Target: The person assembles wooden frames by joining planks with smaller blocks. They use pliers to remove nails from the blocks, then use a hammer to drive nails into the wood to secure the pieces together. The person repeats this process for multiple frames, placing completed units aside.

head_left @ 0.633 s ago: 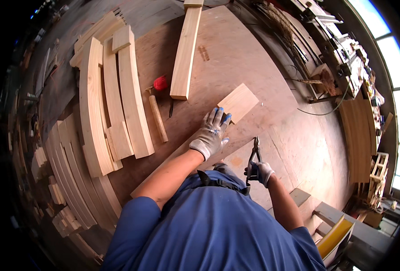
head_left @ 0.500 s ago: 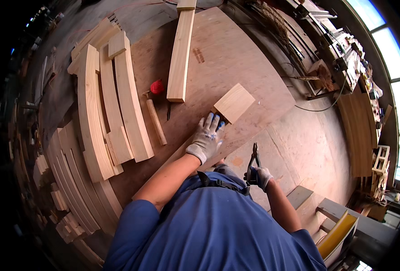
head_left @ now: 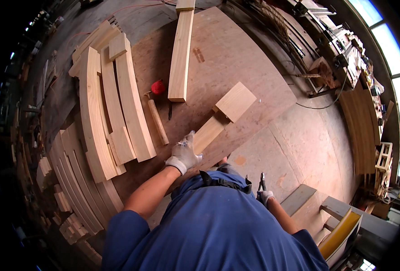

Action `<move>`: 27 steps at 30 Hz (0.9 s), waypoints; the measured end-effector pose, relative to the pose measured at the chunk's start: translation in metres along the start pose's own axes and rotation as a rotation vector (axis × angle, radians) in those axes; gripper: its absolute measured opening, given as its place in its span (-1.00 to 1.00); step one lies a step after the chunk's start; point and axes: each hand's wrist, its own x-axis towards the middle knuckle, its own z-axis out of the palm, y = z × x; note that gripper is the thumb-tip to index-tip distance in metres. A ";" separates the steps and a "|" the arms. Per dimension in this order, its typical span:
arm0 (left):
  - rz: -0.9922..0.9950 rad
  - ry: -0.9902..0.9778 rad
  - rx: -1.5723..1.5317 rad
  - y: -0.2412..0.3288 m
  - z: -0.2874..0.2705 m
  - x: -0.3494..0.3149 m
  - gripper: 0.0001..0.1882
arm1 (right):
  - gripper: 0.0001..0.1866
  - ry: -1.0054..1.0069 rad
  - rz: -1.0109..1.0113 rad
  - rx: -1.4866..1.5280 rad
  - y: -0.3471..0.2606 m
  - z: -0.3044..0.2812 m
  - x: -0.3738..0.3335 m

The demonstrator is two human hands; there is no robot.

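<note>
My left hand (head_left: 185, 151), in a white-grey glove, grips a pale wooden board (head_left: 211, 129), thumb on one side and fingers over the other. At the board's far end a wide wooden block (head_left: 236, 102) lies across it. My right hand (head_left: 265, 197), also gloved, is closed around a pair of pliers (head_left: 262, 182), low beside my hip, jaws pointing away from me. The pliers' handles are mostly hidden in the palm. Left of the board a hammer (head_left: 158, 122) with a wooden handle lies on the worktable (head_left: 236, 49).
Long wooden beams (head_left: 134, 99) lie side by side at the left. Another beam (head_left: 181, 58) stretches toward the far edge. A red round object (head_left: 158, 87) lies by the hammer head. Stacked boards (head_left: 360, 131) and a machine bench stand at right; a yellow-edged frame (head_left: 341, 235) is near right.
My left hand has slid from beside the block back along the board, toward me and left, uncovering the board. My right hand with the pliers has dropped closer to my body.
</note>
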 end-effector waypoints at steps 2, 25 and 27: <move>0.085 0.154 0.066 0.002 0.018 -0.005 0.20 | -0.72 0.049 -0.068 -0.131 -0.006 0.006 -0.029; 0.315 0.298 0.388 0.002 0.073 -0.017 0.17 | -0.52 0.102 -0.319 -0.429 -0.045 0.038 -0.060; 0.324 0.291 0.377 0.003 0.070 -0.018 0.17 | -0.51 0.119 -0.315 -0.457 -0.040 0.035 -0.049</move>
